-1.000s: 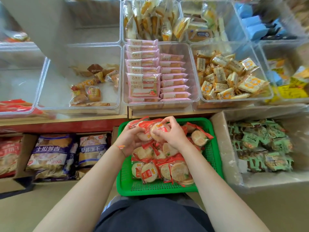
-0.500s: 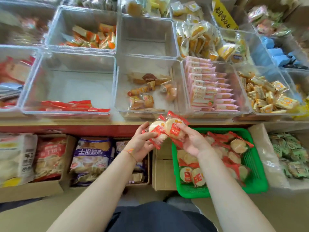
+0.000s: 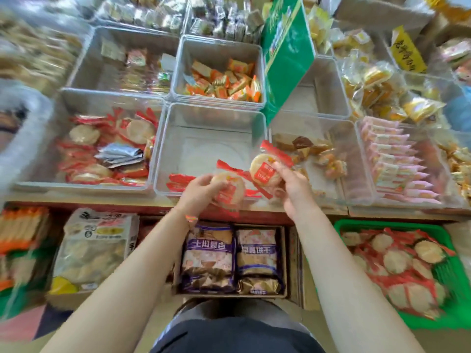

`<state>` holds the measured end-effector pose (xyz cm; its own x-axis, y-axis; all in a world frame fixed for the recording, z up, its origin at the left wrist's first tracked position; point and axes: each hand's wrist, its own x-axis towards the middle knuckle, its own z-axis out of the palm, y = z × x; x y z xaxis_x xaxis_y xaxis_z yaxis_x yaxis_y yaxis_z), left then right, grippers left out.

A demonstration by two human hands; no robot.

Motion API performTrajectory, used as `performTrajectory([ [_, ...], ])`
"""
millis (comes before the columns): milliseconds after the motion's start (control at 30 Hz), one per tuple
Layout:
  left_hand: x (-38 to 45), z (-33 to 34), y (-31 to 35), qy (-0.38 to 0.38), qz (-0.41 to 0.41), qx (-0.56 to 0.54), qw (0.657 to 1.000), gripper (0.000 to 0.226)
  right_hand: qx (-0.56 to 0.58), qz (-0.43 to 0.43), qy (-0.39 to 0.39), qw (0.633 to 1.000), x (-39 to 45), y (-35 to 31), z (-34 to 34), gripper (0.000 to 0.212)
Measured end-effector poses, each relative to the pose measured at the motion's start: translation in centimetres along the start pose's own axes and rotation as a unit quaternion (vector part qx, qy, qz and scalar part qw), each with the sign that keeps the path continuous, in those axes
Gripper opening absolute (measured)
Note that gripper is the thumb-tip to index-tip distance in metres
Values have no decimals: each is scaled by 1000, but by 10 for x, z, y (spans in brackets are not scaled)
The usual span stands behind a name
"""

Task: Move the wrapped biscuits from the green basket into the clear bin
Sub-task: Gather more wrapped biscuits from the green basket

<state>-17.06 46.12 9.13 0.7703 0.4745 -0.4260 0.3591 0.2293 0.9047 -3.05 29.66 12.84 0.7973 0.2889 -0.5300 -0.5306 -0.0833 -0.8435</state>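
Note:
The green basket [image 3: 456, 324] sits at the lower right, with several round biscuits in red-trimmed wrappers lying in it. My left hand [image 3: 197, 193] grips one wrapped biscuit [image 3: 230, 191] at the front rim of a clear bin [image 3: 211, 118]. That bin has a few red wrappers [image 3: 178, 180] at its near wall and is otherwise bare. My right hand [image 3: 293, 188] holds up a second wrapped biscuit [image 3: 263, 169] over the bin's front right corner.
A clear bin [image 3: 38, 186] on the left holds similar red-wrapped biscuits and silver packets. More clear bins of snacks fill the shelf behind and to the right. A green sign [image 3: 285, 54] leans over the back bins. Boxes of bagged snacks [image 3: 211, 256] stand under the shelf.
Both hands lifted biscuits out of the green basket and carried them up and left to the clear bin's front edge. The view swung left, so the basket now lies at the lower right.

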Motion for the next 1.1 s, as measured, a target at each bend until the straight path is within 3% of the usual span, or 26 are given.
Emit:
performTrajectory([
  [67, 11, -19, 9, 66, 20, 13, 998, 12, -64, -69, 22, 995, 11, -11, 4, 15],
  [133, 20, -30, 18, 96, 32, 4, 995, 21, -270, -170, 5, 948, 21, -20, 7, 18],
  [200, 28, -35, 23, 112, 43, 31, 992, 27, -497, -231, -27, 836, 29, -25, 10, 18],
  [267, 37, -36, 23, 118, 48, 70, 989, 26, -635, -259, -45, 726, 35, -23, 18, 14],
  [367, 52, -34, 21, 134, 56, 96, 985, 26, -729, -310, -55, 608, 40, -8, 35, 23],
  [533, 72, -26, 15, 115, 23, 136, 984, 38, -803, -275, -116, 516, 54, 16, 49, 31],
  [667, 87, -24, 16, 103, 15, 183, 978, 40, -807, -249, -146, 515, 65, 19, 53, 32],
  [800, 99, -22, 15, 90, -1, 217, 972, 38, -823, -166, -203, 504, 71, 16, 58, 35],
  [867, 106, -21, 14, 86, -3, 243, 966, 30, -790, -154, -182, 566, 76, 9, 60, 30],
  [967, 115, -20, 15, 61, -13, 268, 961, 23, -684, -243, -116, 678, 86, 1, 64, 32],
  [1033, 118, -20, 15, 30, -20, 290, 956, 21, -634, -302, -134, 700, 90, -3, 72, 52],
  [1100, 120, -19, 13, 0, -29, 289, 957, 20, -636, -293, -193, 687, 92, -4, 86, 61],
])
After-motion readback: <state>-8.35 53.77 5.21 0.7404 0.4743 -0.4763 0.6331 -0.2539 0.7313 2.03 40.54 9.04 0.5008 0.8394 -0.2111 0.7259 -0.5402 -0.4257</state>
